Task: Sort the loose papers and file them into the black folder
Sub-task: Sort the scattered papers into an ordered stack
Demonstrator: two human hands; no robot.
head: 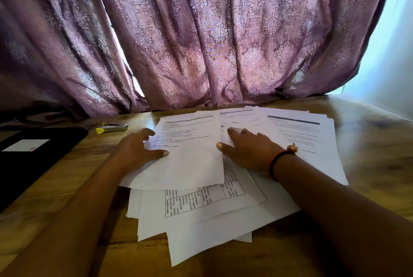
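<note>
Near edge: The loose papers [201,232] lie fanned and overlapping on the wooden table [290,254], corners pointing every way, with no squared stack in sight.
Progress: Sorting looks barely begun. No sheet is seen at the folder, so ordering, squaring up and filing all appear left to do.
Forearms: Both reach forward from the bottom corners and converge over the middle of the pile.
Left hand: The left hand [138,149] holds the left edge of the top sheet [190,154], thumb laid across the page and fingers curled at the margin.
Right hand: The right hand [248,149], a bracelet [282,158] at its wrist, rests flat and spread on the sheets alongside, gripping nothing — its thumb tip touches the top sheet's right edge.
Top sheet: A printed page, skewed over a sheet that bears a ruled table.
Black folder: The black folder [33,154] lies at the table's left, apparently closed, a white label on its cover — well apart from the pile.
Stapler: A yellow-and-silver stapler [111,128] sits farther back, between folder and papers.
Backdrop: A purple patterned curtain [201,42] hangs down to the table's far edge.
</note>
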